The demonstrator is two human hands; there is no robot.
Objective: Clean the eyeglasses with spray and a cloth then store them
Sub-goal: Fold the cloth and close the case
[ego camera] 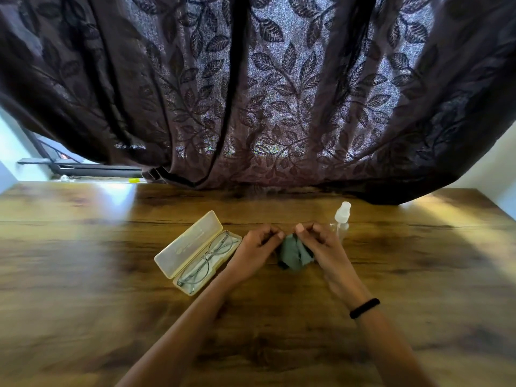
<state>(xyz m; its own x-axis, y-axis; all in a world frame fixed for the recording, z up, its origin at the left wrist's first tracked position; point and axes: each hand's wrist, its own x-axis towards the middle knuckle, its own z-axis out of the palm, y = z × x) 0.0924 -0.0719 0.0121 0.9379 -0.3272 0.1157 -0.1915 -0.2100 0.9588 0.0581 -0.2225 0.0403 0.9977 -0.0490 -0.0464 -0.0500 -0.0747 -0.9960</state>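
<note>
Two hands of mine meet at the middle of the wooden table (111, 275). My left hand (258, 244) and my right hand (318, 241) both have their fingers curled in tight, pinching the top of the crumpled green cloth (294, 254) between them. The cloth hangs bunched from that pinch, with its lower folds down at the tabletop. My right fingers cover part of its right side.

The eyeglasses (206, 258) lie folded inside the open cream case (187, 241), just to the left of my left hand. The lid is tipped back on the far side, and the case's right corner sits close against the back of that hand.

The clear spray bottle (343, 216) stands upright just beyond my right hand, and my knuckles hide part of its lower body. A black band (364, 308) circles my right wrist. A dark, leaf-patterned curtain (279, 93) hangs along the table's far edge, its hem drooping onto the wood behind the bottle.
</note>
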